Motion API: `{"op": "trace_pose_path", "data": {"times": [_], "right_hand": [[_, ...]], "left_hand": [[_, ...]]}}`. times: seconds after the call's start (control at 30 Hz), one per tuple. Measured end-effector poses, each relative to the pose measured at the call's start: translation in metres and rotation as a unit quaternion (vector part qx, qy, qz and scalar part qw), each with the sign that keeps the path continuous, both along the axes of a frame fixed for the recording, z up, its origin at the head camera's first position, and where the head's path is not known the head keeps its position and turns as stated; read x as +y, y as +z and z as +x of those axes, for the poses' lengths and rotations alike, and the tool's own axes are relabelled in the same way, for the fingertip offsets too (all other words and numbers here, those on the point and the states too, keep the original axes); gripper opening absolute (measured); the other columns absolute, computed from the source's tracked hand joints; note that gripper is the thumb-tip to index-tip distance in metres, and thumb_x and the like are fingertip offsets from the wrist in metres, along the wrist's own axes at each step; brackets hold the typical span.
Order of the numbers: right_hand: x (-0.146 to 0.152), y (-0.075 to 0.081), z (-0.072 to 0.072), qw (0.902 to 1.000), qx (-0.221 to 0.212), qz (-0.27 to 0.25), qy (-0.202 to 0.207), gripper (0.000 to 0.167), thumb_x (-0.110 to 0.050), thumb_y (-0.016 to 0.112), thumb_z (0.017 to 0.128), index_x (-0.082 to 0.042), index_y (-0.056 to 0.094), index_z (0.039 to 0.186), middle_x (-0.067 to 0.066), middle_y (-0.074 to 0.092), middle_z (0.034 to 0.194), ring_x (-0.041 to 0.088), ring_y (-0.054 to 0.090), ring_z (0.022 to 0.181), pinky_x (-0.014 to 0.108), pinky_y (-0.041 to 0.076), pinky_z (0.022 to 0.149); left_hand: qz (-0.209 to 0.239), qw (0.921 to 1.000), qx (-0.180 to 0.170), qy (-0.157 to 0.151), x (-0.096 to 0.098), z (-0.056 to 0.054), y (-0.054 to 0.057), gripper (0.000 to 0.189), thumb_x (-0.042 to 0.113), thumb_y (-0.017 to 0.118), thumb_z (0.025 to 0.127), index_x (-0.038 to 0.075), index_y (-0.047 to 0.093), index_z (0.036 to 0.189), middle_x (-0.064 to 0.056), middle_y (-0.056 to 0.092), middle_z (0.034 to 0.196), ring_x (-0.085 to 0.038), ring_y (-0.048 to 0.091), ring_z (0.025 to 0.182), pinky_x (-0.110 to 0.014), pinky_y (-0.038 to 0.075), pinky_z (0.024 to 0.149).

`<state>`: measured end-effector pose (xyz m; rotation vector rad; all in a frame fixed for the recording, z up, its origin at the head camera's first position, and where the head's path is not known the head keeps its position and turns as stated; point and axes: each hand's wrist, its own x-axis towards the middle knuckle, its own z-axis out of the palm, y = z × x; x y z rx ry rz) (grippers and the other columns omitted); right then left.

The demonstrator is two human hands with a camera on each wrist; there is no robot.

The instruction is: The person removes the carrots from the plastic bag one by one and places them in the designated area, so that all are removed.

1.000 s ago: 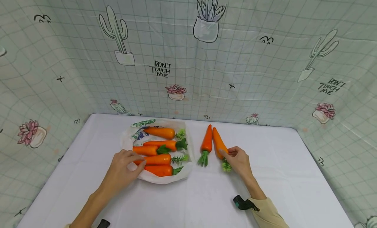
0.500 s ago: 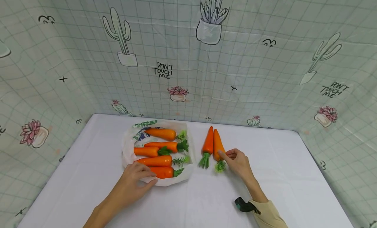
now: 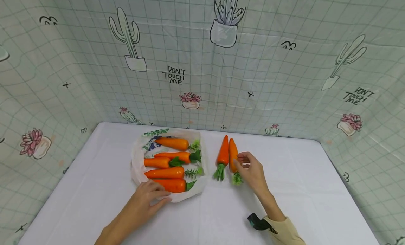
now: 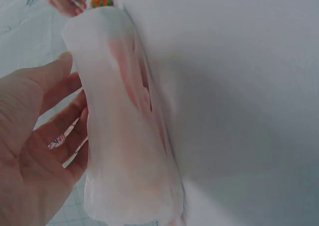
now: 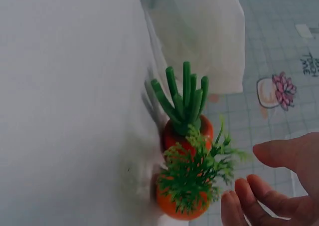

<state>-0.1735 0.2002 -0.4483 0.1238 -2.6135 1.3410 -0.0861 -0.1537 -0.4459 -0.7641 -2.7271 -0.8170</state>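
My left hand (image 3: 143,204) is at the near left edge of a white soft-sided bag (image 3: 136,164), its fingers loosely bent. In the left wrist view, the fingertips meet or almost meet the bag's pale wall (image 4: 119,126). Inside lie several carrots, among them a front carrot (image 3: 172,185) partly behind my fingers. My right hand (image 3: 254,173) is beside an orange carrot with a feathery top (image 3: 233,152). The right wrist view shows its thumb and fingers spread apart, clear of the feathery top (image 5: 192,176). A redder carrot (image 3: 223,153) lies alongside on the left.
A white-covered table (image 3: 284,167) carries everything. Behind it and at both sides hangs a checked cloth (image 3: 218,76) with cactus drawings. A black wrist device (image 3: 260,222) is on my right forearm.
My left hand has moved from the bag's left side to its near edge. The feathery-topped carrot has shifted left and straightened beside the redder one; my right fingers have since loosened from it.
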Motion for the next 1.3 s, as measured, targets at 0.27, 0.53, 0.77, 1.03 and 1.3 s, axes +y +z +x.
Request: {"op": "trace_pose_path", "data": {"times": [0.27,0.53,0.77,1.03,1.3], "right_hand": [[-0.027,0.009,0.009,0.9961,0.038,-0.052,0.061,0.024,-0.006,0.076,0.092,0.001,0.067,0.113,0.014,0.069,0.108,0.03,0.068,0.102,0.048,0.057,0.09],[-0.056,0.015,0.011,0.9892,0.089,-0.068,0.095,0.023,-0.006,0.076,0.092,0.001,0.068,0.112,0.015,0.071,0.107,0.025,0.069,0.094,0.05,0.058,0.085],[-0.083,0.016,0.011,0.9797,0.115,-0.073,0.147,0.025,-0.007,0.077,0.092,0.002,0.068,0.113,0.016,0.071,0.109,0.029,0.068,0.099,0.046,0.058,0.088],[-0.108,0.009,0.012,0.9691,0.123,-0.091,0.194,0.023,-0.007,0.076,0.092,-0.001,0.068,0.113,0.013,0.07,0.111,0.031,0.069,0.101,0.039,0.058,0.09],[-0.125,0.003,0.015,0.9586,0.125,-0.059,0.249,0.029,-0.004,0.076,0.092,0.002,0.064,0.118,0.019,0.068,0.113,0.035,0.068,0.103,0.037,0.058,0.09]], "left_hand": [[0.008,0.9995,0.029,-0.011,0.002,0.002,-0.002,0.02,0.016,0.087,0.081,0.015,0.082,0.101,0.011,0.067,0.095,-0.01,0.054,0.09,-0.03,0.053,0.079],[-0.005,0.9994,0.033,0.004,0.003,0.006,-0.004,0.027,0.016,0.087,0.082,0.01,0.08,0.107,0.008,0.068,0.101,-0.011,0.056,0.093,-0.03,0.056,0.082],[-0.025,0.9995,0.002,0.018,0.003,0.009,-0.003,0.029,0.018,0.086,0.083,0.011,0.079,0.11,0.008,0.067,0.104,-0.011,0.056,0.095,-0.03,0.056,0.084],[-0.03,0.9992,-0.016,0.022,-0.001,0.011,-0.003,0.03,0.018,0.085,0.085,0.012,0.079,0.113,0.008,0.068,0.106,-0.011,0.057,0.096,-0.03,0.057,0.086],[-0.035,0.9993,0.001,0.011,-0.004,0.014,-0.007,0.027,0.016,0.085,0.084,0.01,0.079,0.11,0.004,0.069,0.106,-0.012,0.057,0.094,-0.031,0.057,0.084]]}}
